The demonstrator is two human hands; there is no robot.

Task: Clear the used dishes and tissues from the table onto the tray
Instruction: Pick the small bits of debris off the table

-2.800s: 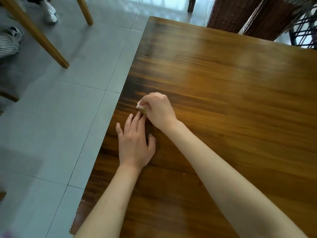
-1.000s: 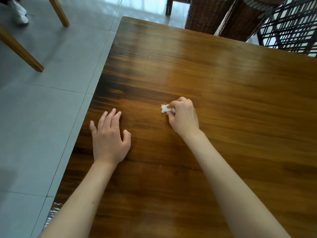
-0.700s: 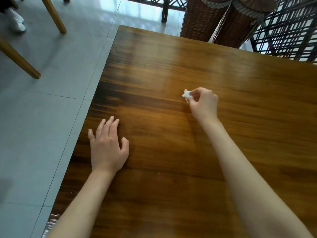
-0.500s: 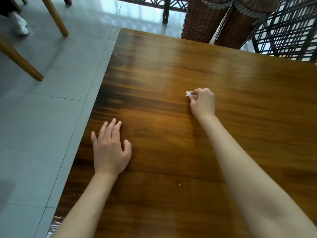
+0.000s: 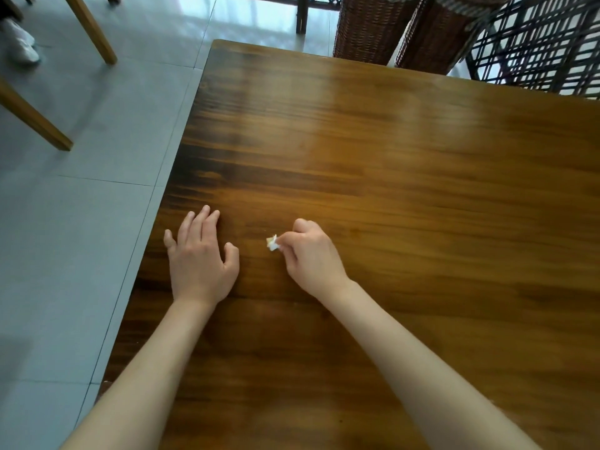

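A scrap of tissue pinched over a wooden table.

Far left of the pinch, across the grey floor [image 5: 81, 206], stand wooden chair legs [image 5: 94, 30] and a white shoe [image 5: 19, 40]. Just left of it, the left hand [image 5: 201, 258] lies flat on the table [image 5: 406, 157] near the table's left edge, fingers straight and loosely spread, thumb out, holding nothing. The tissue [image 5: 272, 243] is a small white crumpled wad, a little yellowish on one side, sticking out to the left of the fingertips just above the tabletop. The right hand [image 5: 311, 254] clamps it between thumb and curled fingers, knuckles up, forearm reaching in from the lower right. Far beyond stand wicker baskets [image 5: 367, 27] and a dark lattice frame [image 5: 539, 43].
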